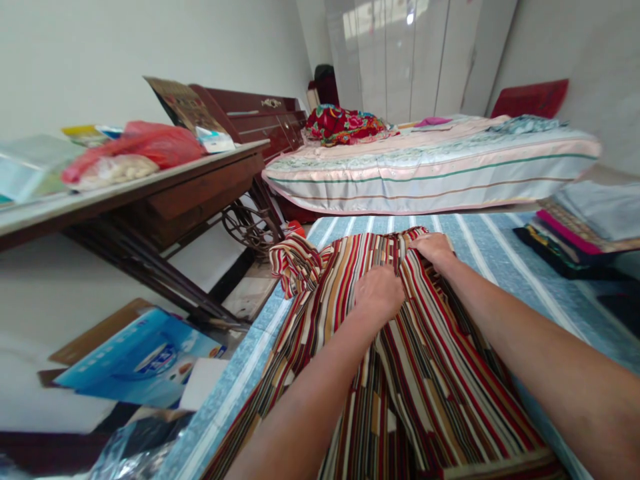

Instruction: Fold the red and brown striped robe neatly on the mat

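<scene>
A striped cloth (430,373) in red, brown, cream and black lies spread along a blue-and-white striped sheet (505,253). Its far left corner is bunched into a crumpled lump (295,263). My left hand (379,291) is closed, pinching a fold in the middle of the cloth. My right hand (434,248) rests a little farther away near the cloth's far edge, fingers curled over the fabric and gripping it. Both forearms stretch forward over the cloth.
A sewing-machine table (150,193) with plastic bags on top stands at left. A blue box (135,360) and cardboard lie below it. A quilted mattress (430,167) with a red bundle lies ahead. Folded fabrics (575,233) are stacked at right.
</scene>
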`<state>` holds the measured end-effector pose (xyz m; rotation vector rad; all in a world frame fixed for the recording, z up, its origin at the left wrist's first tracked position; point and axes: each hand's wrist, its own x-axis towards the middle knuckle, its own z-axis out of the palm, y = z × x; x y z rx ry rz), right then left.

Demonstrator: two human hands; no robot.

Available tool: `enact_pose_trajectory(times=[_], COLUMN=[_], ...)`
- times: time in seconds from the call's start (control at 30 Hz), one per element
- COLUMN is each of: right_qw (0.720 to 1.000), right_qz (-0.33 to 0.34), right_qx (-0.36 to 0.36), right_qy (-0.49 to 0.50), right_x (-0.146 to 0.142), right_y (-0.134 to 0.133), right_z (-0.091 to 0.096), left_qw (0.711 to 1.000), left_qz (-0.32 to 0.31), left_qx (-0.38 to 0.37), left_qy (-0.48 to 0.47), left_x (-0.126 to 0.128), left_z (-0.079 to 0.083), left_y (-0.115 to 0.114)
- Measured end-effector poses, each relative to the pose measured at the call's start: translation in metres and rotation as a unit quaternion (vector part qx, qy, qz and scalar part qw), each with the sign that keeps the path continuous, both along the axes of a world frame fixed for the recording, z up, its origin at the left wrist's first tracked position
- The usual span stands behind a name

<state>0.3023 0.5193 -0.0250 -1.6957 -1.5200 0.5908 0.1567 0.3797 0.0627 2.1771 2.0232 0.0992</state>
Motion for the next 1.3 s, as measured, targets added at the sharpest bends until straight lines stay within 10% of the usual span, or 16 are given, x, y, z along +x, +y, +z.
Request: enact_pose_trajectory(times=[0.2, 0.57, 0.83, 1.3], right_qw=[0.999, 0.992, 0.946, 0.932], right_qz=[-0.011, 0.084, 0.223, 0.113], right_qx=[-0.034, 0.013, 0.011, -0.004], right_qy=[0.016, -0.090, -0.235, -0.345], right_x=[0.002, 0.017, 0.015, 0.015], right_y=[-0.005, -0.002, 0.016, -0.003], right_z=[0.002, 0.007, 0.026, 0.028], left_qw=[0.991, 0.988, 0.993, 0.999], left_qz=[0.069, 0.059, 0.032, 0.020], left_qx=[-0.060, 0.021, 0.047, 0.040], left_qy=[-0.095, -0.144, -0.104, -0.021], left_x=[0.021, 0.010, 0.013, 0.018], left_z=[-0.035, -0.054, -0.055, -0.038], left_y=[0.046, 0.046, 0.037, 0.024])
